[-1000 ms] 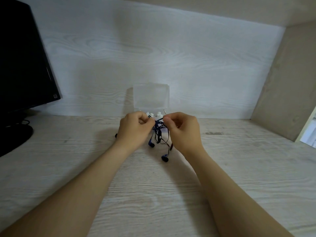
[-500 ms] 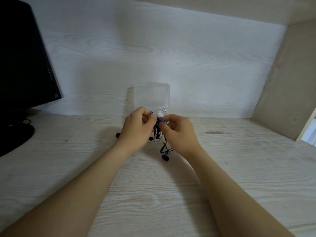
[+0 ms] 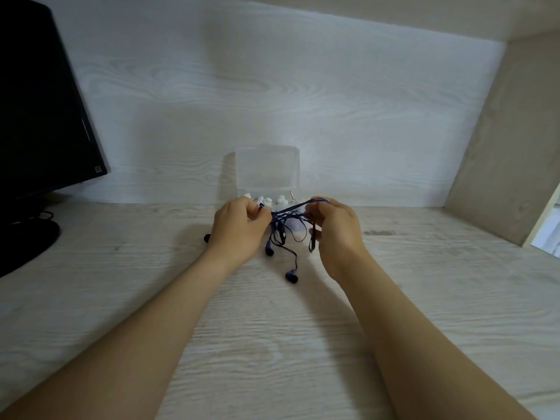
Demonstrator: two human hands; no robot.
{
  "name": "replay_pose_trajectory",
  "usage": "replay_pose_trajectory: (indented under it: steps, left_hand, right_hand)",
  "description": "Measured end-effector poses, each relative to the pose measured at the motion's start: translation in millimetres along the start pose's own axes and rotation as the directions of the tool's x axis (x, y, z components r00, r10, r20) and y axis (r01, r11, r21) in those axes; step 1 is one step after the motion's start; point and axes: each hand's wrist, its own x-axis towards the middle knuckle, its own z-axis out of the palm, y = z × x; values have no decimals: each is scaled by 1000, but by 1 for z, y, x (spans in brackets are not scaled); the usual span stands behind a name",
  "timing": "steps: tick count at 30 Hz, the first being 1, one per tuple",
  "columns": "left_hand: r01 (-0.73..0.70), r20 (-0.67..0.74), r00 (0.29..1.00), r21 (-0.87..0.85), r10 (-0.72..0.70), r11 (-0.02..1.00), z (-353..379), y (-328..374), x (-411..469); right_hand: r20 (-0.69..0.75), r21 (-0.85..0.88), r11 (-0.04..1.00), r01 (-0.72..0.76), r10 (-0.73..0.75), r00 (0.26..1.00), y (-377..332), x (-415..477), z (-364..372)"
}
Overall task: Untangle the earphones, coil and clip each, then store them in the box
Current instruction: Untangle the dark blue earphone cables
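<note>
Untangling looks barely begun: the left hand [image 3: 239,228] and right hand [image 3: 336,233] both pinch the dark-blue earphones [image 3: 283,230], a knotted bunch above the surface [image 3: 272,344] before the open box [image 3: 268,174] at its back edge, not yet coiled, clipped or stored.

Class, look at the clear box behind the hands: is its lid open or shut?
Open: the lid stands upright, and small white pieces sit uncovered below it.
</note>
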Motion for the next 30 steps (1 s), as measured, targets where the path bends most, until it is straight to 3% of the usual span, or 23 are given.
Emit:
replay_pose_trajectory:
  steps: [4,7,12,16,21,26,30]
  left_hand:
    - [49,32,998,-27,-48,998,1,-2,-2]
    - [50,38,998,-73,-48,996,2,0,-2]
    - [131,78,991,-293,-113,947,4,1,-2]
    - [234,122,972,-464,-200,854,5,1,0]
    - [268,164,963,-466,-215,843,2,-2,2]
    - [286,243,951,-459,-191,841,5,-2,1]
    - [325,324,927,-449,-188,832,1,1,3]
  right_hand:
    - [-87,61,998,-3,8,996,2,3,-1]
    - [-28,193,981,-18,24,999,1,3,-3]
    - [129,-185,983,8,16,991,0,-5,0]
    - [267,-335,939,74,19,963,2,-14,4]
    - [346,-522,818,242,-56,937,6,-14,0]
    - [378,-541,773,331,-128,917,10,-14,4]
    - [297,-517,812,271,-127,947,15,-2,1]
